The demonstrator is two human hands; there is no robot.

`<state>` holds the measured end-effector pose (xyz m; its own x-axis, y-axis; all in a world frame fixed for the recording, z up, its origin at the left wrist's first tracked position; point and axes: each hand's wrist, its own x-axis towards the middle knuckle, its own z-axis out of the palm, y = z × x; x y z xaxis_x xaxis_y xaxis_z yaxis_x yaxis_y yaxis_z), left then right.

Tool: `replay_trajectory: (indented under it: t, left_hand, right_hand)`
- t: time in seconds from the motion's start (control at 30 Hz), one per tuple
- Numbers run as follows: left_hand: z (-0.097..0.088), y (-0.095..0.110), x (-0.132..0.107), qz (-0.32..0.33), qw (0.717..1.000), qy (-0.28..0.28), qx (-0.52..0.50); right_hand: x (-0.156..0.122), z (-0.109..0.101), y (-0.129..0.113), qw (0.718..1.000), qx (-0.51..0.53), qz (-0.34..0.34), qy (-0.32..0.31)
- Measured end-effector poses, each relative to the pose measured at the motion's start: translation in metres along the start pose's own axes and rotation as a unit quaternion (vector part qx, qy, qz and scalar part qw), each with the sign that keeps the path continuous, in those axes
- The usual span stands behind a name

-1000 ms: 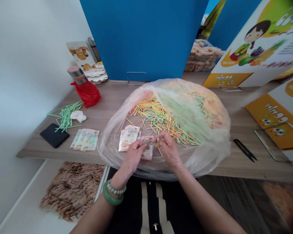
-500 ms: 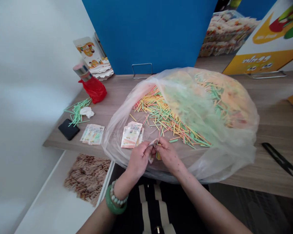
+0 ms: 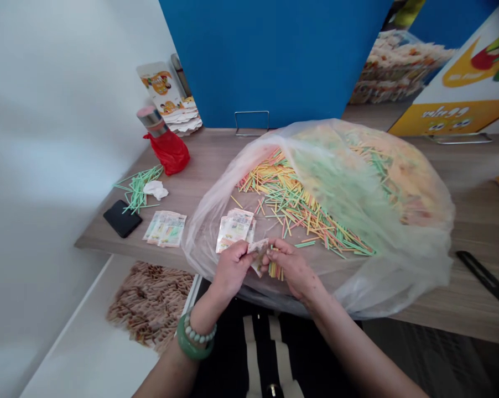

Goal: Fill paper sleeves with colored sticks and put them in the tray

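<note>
My left hand point(image 3: 232, 267) pinches a small printed packet point(image 3: 258, 246) whose top edge faces up. Close beside it, my right hand point(image 3: 294, 267) is closed around a bunch of short coloured sticks point(image 3: 276, 271), with their ends poking out below the fingers. The fingertips of both hands meet at the packet's mouth; whether any stick is inside is hidden. Just beyond the left hand lies a stack of printed packets point(image 3: 235, 228) on the plastic. A large clear plastic bag point(image 3: 403, 276) spreads around, holding a heap of yellow, green and pink sticks point(image 3: 303, 199).
To the left lie more packets point(image 3: 166, 228), a black phone point(image 3: 122, 218), green sticks point(image 3: 138, 185), a crumpled tissue point(image 3: 155, 190) and a red bag point(image 3: 170, 153) with a jar. Black snips point(image 3: 484, 278) rest at right. Below left, a white container point(image 3: 73, 331) holds many filled packets.
The packet has been raised and turned so more of its face shows between my hands. More of the stick bunch is visible under my right hand. The view has shifted slightly.
</note>
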<state>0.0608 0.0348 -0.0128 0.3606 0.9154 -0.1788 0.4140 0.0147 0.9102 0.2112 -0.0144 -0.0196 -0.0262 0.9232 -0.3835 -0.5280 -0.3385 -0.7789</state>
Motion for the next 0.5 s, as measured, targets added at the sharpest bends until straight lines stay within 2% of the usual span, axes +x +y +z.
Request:
replay_trajectory:
  t: [0.1, 0.23, 0.37, 0.5]
  left_hand:
    - [-0.009, -0.003, -0.002, 0.010, 1.000, -0.011, 0.021]
    - [-0.016, -0.001, -0.006, -0.066, 0.998, -0.014, -0.010]
    - [-0.020, 0.007, -0.008, -0.075, 0.995, -0.032, -0.057]
    - [-0.023, 0.011, -0.010, -0.081, 0.990, -0.059, -0.101]
  right_hand:
    - [0.000, -0.003, -0.006, 0.999, 0.000, -0.023, 0.027]
    - [-0.003, 0.002, -0.032, 0.990, 0.002, -0.113, 0.084]
    - [-0.002, 0.034, -0.053, 0.967, 0.001, -0.240, 0.081]
    - [0.004, 0.064, -0.044, 0.944, -0.068, -0.313, 0.075]
